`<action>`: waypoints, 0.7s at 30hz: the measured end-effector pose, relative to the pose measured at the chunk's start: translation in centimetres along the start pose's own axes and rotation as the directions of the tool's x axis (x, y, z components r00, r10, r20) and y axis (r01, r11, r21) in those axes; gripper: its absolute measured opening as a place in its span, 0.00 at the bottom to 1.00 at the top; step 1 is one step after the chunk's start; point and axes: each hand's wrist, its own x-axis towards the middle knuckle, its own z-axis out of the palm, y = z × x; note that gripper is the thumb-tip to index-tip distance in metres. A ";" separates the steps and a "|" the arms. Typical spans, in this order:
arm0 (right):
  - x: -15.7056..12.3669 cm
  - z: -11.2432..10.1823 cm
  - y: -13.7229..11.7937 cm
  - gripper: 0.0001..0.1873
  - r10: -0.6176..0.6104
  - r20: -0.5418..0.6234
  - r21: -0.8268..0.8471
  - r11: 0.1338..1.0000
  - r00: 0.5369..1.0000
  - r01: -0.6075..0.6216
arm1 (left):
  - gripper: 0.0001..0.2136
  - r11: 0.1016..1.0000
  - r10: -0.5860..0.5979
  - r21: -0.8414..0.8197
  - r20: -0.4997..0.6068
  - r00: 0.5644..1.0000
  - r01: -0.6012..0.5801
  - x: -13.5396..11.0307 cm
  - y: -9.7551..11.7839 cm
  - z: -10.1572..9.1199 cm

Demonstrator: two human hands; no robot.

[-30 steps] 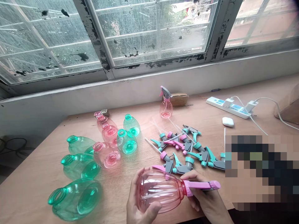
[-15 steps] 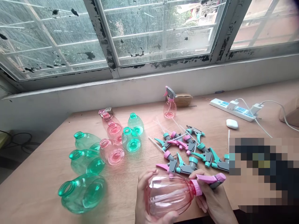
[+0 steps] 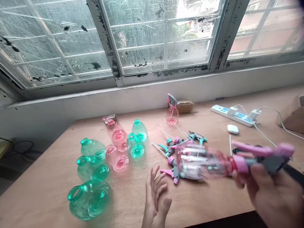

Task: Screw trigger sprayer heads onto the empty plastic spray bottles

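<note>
My right hand (image 3: 268, 186) grips a pink spray bottle (image 3: 201, 163) around the neck of its pink and grey trigger head. The bottle lies sideways in the air, base to the left, blurred by motion. It hides part of a heap of spray heads (image 3: 172, 172) in pink, teal and grey, some with clear dip tubes. My left hand (image 3: 156, 193) is open and holds nothing, fingers apart, near the table's front edge. Left of it, green bottles (image 3: 90, 201) and pink bottles (image 3: 117, 158) without heads lie or lean on the wooden table (image 3: 130, 205).
Another pink spray bottle (image 3: 172, 114) with its head on stands at the back beside a small cardboard box (image 3: 185, 107). A white power strip (image 3: 232, 115) with plugs and cables, a white earphone case (image 3: 233, 129) and a larger cardboard box (image 3: 293, 115) are on the right.
My left hand has let go of the pink spray bottle. My right hand has carried it up and to the right. The view has shifted slightly.
</note>
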 end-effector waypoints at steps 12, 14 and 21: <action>23.2 11.0 -1.7 0.29 -0.037 0.446 -0.752 0.527 0.894 0.397 | 0.24 0.989 -0.146 -0.018 -0.038 0.989 0.146 0.1 1.7 0.5; 23.9 12.0 0.1 0.27 0.002 0.445 -0.781 0.491 0.895 0.387 | 0.24 0.988 -0.154 -0.010 -0.033 0.987 0.154 0.1 1.6 0.5; 24.3 15.1 3.6 0.18 -0.044 0.391 -0.793 0.491 0.919 0.361 | 0.23 0.990 -0.142 -0.001 0.011 0.990 0.142 0.1 1.8 0.3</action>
